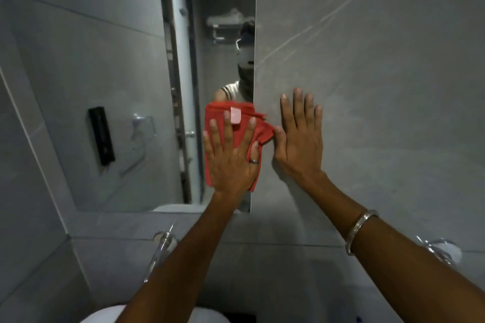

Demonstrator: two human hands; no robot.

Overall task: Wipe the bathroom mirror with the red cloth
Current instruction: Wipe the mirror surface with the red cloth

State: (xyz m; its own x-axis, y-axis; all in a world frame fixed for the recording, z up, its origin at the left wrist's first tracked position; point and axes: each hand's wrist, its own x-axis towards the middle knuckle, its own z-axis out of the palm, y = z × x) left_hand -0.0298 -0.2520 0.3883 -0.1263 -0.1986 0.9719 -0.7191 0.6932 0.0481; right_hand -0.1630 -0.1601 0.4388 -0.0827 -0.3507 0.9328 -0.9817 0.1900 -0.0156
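A left hand (231, 162), fingers spread flat, is pressing a red cloth (237, 136) against the mirror (118, 86) (near its right edge). The right hand (300, 136) is resting spread on the grey wall (380, 73).

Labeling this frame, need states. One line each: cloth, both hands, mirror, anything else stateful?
red cloth: bunched, pressed flat against the mirror near its right edge
left hand: open, fingers spread, palm on the cloth
right hand: open, flat on the tiled wall, holding nothing
mirror: mounted, hazy
bangle: worn on right wrist
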